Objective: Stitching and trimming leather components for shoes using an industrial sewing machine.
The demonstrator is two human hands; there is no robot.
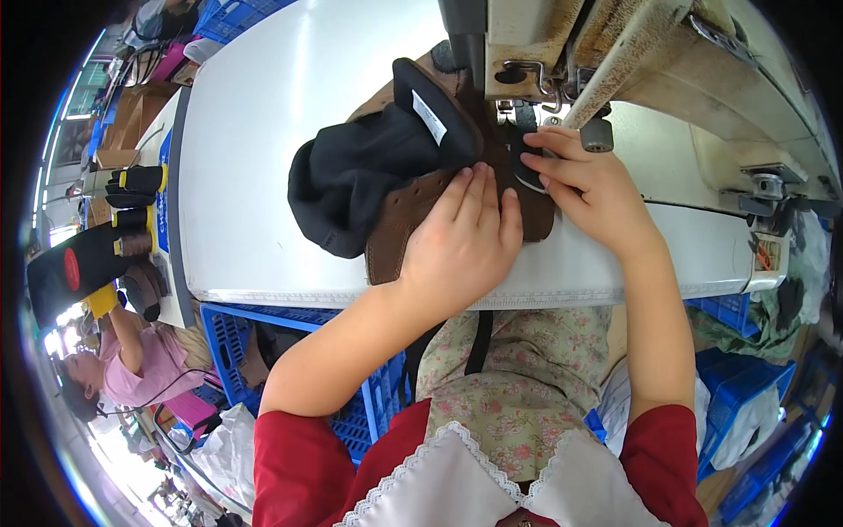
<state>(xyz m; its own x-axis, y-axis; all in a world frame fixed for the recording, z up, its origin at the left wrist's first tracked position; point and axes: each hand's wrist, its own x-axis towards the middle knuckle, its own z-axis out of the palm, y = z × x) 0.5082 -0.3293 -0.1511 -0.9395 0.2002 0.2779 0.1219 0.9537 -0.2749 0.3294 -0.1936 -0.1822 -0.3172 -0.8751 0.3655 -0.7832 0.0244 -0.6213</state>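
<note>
A brown leather shoe upper (397,217) lies on the white sewing table, one end under the sewing machine's needle area (529,112). Black fabric lining (347,171) with a small white label bulges out over its left side. My left hand (461,233) rests flat on the leather, fingers stretched out and pressing it down beside the row of eyelets. Close by the presser foot, my right hand (597,180) has its thumb and fingers on a black strip (524,158) on top of the leather. The strip's far end runs in under the foot; the needle itself cannot be made out.
The machine head (632,44) overhangs the table at the upper right. A ruler strip (562,299) runs along the table's near edge. Blue crates (382,400) stand below. At the far left another person in pink (145,369) works by a bench with dark shoe parts.
</note>
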